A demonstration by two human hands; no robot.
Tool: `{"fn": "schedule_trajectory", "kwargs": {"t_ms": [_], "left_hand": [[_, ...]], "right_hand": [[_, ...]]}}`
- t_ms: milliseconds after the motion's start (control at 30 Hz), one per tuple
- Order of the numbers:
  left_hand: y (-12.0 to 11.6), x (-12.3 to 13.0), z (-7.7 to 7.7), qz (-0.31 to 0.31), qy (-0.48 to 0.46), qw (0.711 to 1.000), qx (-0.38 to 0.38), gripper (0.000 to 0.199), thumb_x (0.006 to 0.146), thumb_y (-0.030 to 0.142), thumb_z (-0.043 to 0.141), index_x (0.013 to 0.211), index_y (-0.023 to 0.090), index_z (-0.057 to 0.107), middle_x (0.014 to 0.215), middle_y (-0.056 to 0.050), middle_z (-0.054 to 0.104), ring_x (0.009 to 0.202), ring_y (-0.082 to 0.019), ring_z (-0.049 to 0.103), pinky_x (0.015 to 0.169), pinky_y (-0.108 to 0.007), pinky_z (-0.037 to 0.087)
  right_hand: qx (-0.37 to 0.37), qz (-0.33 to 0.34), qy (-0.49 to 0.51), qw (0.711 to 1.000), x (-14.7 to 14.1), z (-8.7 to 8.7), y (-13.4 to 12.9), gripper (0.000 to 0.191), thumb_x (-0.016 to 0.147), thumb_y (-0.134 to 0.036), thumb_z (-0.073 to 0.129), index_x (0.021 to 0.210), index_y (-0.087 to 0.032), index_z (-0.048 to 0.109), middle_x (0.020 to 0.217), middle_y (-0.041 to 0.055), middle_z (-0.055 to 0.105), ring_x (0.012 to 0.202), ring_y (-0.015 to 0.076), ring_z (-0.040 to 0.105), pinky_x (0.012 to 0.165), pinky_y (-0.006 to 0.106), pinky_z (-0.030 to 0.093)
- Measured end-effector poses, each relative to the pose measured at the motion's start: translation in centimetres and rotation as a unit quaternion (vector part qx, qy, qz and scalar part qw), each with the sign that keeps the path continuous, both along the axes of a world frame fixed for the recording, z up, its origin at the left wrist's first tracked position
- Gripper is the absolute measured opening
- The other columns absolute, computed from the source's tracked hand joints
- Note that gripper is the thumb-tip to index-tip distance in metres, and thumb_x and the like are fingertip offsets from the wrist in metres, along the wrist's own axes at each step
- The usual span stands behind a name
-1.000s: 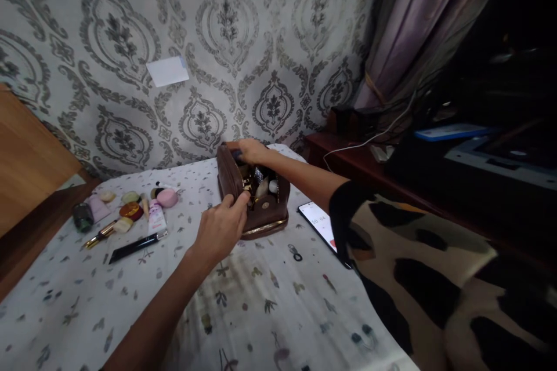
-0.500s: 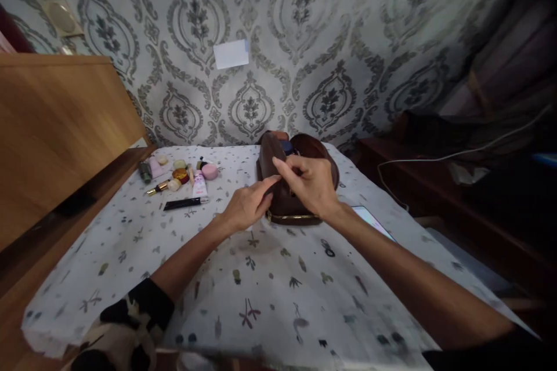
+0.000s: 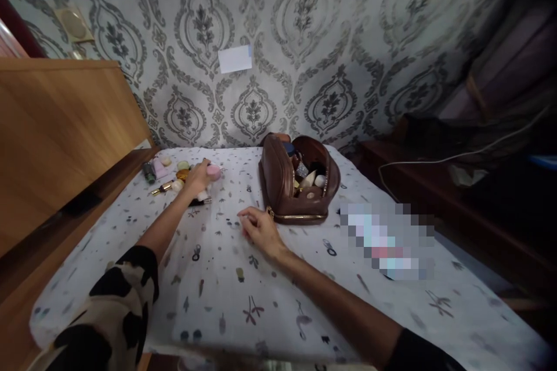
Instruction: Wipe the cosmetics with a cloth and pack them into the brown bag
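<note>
My left hand [image 3: 198, 178] reaches over the cosmetics at the left, right beside a round pink jar [image 3: 213, 172]; its fingertips are partly hidden, so any grip is unclear. My right hand [image 3: 261, 231] hovers over the cloth in front of the bag's left corner, fingers loosely curled and apart, nothing visible in them. The brown bag [image 3: 300, 207] stands unzipped, with several small items inside, among them a white one [image 3: 319, 180]. Near my left hand lie a gold-and-dark tube [image 3: 162, 188], an amber jar [image 3: 182, 174] and a dark green bottle [image 3: 148, 171].
A patterned white cloth [image 3: 217, 278] covers the table. Right of the bag lies a pixelated object [image 3: 383, 240]. A wooden panel [image 3: 65, 139] borders the left side, and a white cable [image 3: 435, 159] runs over dark furniture at the right. Patterned wallpaper stands behind.
My left hand has moved from the bag leftward to the cosmetics. My right hand has come down and left, off the bag, uncovering its opening. The view has shifted slightly.
</note>
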State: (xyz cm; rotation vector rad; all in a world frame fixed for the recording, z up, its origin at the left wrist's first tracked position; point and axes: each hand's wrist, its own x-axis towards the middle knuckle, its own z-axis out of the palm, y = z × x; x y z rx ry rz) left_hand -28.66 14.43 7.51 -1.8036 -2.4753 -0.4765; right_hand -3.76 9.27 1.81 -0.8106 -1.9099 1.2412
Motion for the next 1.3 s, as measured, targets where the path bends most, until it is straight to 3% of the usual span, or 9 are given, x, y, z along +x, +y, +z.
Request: {"fn": "schedule_trajectory", "kwargs": {"t_ms": [133,300,533,733,800,900,1000,1133,1300], "left_hand": [[1.6,-0.9,0.0,0.027,0.016,0.998,-0.062,0.068,0.083,0.053,0.062,0.141,0.022,0.045,0.129,-0.015,0.064,0.120,-0.032,0.060,0.096,-0.038,0.045],[2.8,0.1,-0.5,0.042,0.047,0.993,-0.104,0.059,0.083,0.061,0.056,0.129,0.023,0.056,0.130,-0.018,0.060,0.118,-0.036,0.060,0.094,-0.044,0.045],[3.0,1.5,-0.9,0.053,0.072,0.992,-0.092,0.051,0.085,0.050,0.054,0.128,0.022,0.052,0.124,-0.021,0.056,0.107,-0.039,0.064,0.086,-0.047,0.047],[1.6,3.0,1.1,0.024,0.073,0.996,-0.045,0.047,0.086,0.052,0.054,0.125,0.025,0.051,0.120,-0.014,0.057,0.103,-0.033,0.064,0.082,-0.040,0.047],[0.2,4.2,2.1,-0.016,0.046,0.999,0.000,0.045,0.085,0.054,0.054,0.122,0.027,0.052,0.111,-0.009,0.059,0.098,-0.029,0.064,0.080,-0.037,0.047],[-3.2,7.0,3.0,-0.147,-0.025,0.987,0.053,0.041,0.080,0.050,0.063,0.113,0.027,0.056,0.093,-0.001,0.059,0.089,-0.023,0.062,0.078,-0.032,0.046],[-6.7,10.4,2.6,-0.268,-0.070,0.960,0.034,0.041,0.078,0.043,0.068,0.113,0.027,0.058,0.096,0.000,0.060,0.087,-0.021,0.061,0.077,-0.030,0.046],[-9.1,12.6,1.3,-0.289,-0.095,0.951,0.058,0.032,0.084,0.042,0.063,0.111,0.024,0.061,0.105,-0.003,0.064,0.096,-0.023,0.062,0.083,-0.032,0.046],[-9.0,11.2,-0.1,-0.296,-0.185,0.929,0.119,0.030,0.092,0.046,0.052,0.097,0.021,0.067,0.090,-0.003,0.064,0.086,-0.020,0.060,0.078,-0.031,0.046]], "right_hand": [[-0.050,-0.013,0.029,0.998,-0.3,-1.7,-0.2,0.021,0.086,-0.029,0.048,0.093,-0.017,0.064,0.053,-0.0041,0.055,0.048,0.0128,0.050,0.051,0.023,0.039],[-0.051,0.005,0.032,0.998,0.2,-1.9,-0.3,0.022,0.085,-0.027,0.049,0.093,-0.017,0.067,0.055,-0.0035,0.056,0.049,0.0126,0.050,0.052,0.023,0.038],[-0.044,0.004,0.031,0.999,0.1,-1.8,-0.3,0.017,0.084,-0.021,0.051,0.088,-0.019,0.068,0.054,-0.0042,0.055,0.049,0.0119,0.049,0.051,0.022,0.036],[-0.033,-0.008,0.043,0.998,0.1,-1.9,-0.1,0.014,0.084,-0.021,0.054,0.092,-0.019,0.066,0.059,-0.0037,0.056,0.055,0.0129,0.052,0.057,0.025,0.041],[-0.030,-0.036,0.058,0.997,0.0,-2.0,0.0,0.025,0.080,-0.021,0.059,0.104,-0.019,0.064,0.074,-0.0013,0.062,0.063,0.0136,0.057,0.062,0.026,0.045],[-0.052,-0.079,0.091,0.991,-0.1,-2.0,0.1,0.055,0.070,-0.023,0.069,0.123,-0.020,0.054,0.106,0.0051,0.063,0.074,0.0148,0.062,0.066,0.029,0.049],[-0.097,-0.060,0.134,0.984,0.0,-1.8,0.1,0.063,0.062,-0.026,0.073,0.120,-0.018,0.051,0.103,0.0046,0.061,0.075,0.0168,0.062,0.064,0.029,0.050],[-0.131,-0.035,0.189,0.973,0.5,-1.3,0.1,0.066,0.057,-0.025,0.072,0.119,-0.019,0.050,0.093,-0.0002,0.062,0.071,0.0152,0.057,0.063,0.028,0.049],[-0.083,-0.024,0.170,0.982,0.9,-0.5,-0.1,0.058,0.056,-0.027,0.077,0.109,-0.020,0.056,0.097,-0.0007,0.062,0.087,0.0176,0.058,0.079,0.031,0.049]]}}
